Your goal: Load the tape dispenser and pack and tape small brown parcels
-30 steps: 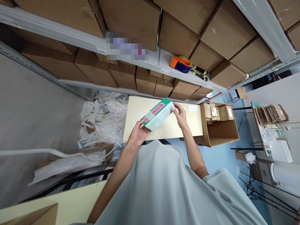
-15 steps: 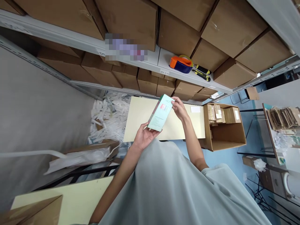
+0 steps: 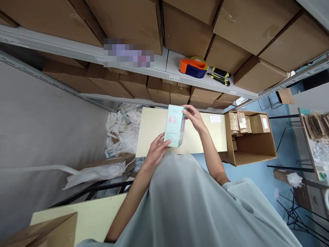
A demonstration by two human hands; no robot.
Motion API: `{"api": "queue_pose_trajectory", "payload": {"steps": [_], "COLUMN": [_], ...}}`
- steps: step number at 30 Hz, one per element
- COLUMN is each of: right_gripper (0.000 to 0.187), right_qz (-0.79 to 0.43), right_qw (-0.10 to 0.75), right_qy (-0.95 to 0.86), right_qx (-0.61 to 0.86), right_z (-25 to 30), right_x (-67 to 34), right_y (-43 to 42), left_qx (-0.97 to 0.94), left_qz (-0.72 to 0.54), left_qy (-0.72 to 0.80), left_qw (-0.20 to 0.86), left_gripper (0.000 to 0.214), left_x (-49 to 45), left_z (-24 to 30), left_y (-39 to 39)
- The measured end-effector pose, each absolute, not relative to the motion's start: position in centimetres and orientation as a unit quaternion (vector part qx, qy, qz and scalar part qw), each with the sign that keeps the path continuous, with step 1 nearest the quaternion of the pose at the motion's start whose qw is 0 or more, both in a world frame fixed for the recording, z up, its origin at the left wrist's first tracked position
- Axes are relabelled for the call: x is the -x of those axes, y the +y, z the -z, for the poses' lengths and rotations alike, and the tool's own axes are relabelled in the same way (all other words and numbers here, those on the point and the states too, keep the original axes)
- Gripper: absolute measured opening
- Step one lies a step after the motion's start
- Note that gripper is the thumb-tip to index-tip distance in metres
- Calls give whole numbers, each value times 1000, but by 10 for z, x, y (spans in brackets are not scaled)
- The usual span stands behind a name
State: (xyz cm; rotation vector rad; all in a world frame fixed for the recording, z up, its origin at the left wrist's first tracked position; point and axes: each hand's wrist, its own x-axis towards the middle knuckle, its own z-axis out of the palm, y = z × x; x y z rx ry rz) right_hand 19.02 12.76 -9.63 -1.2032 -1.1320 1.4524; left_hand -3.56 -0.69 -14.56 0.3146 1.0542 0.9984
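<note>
Pale green box (image 3: 172, 124) fills the gap between left hand (image 3: 156, 148) and right hand (image 3: 194, 118). Left of the grip: tabletop (image 3: 149, 127) leaves passage, paper heap (image 3: 123, 132) past its edge. Right of the grip: passage over flat white slip (image 3: 215, 118); farther right, open carton (image 3: 230, 145) in the way, small boxes (image 3: 242, 122) crowding its far part. Beyond the grip: shelf (image 3: 159, 73), stacked cartons (image 3: 187, 32) block. Near side: shirt (image 3: 180, 185) close

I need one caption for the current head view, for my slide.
Left hand and right hand hold a mint box over a cream table, an open carton at its right end.
</note>
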Motion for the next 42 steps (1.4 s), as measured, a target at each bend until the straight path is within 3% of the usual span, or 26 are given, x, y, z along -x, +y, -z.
{"api": "queue_pose_trajectory", "payload": {"steps": [6, 12, 20, 27, 30, 36, 42], "right_gripper": [84, 63, 64, 87, 86, 73, 69], "right_qz": [-679, -608, -570, -658, -658, -572, -557], "right_qw": [436, 452, 460, 450, 446, 462, 454], "right_qy": [-423, -447, -447, -419, -414, -416, -459], "right_qx": [412, 475, 513, 436, 443, 535, 523], "right_z": [95, 99, 94, 92, 95, 100, 92], "right_x": [-202, -193, -192, -194, -187, -177, -179], "right_y": [122, 123, 120, 119, 117, 113, 111], "left_qx": [-59, -123, -156, -70, -48, -177, -214], "left_qz": [-427, -427, -448, -441, -398, -432, -454], "left_qy": [415, 415, 478, 409, 407, 431, 475], "left_qw": [801, 794, 739, 796, 821, 772, 723], "left_gripper": [68, 78, 84, 58, 52, 80, 77], "left_x": [40, 41, 35, 35, 40, 44, 38], "left_z": [150, 138, 131, 138, 138, 125, 122], "left_y": [-11, -1, 3, -1, 0, 3, 0]}}
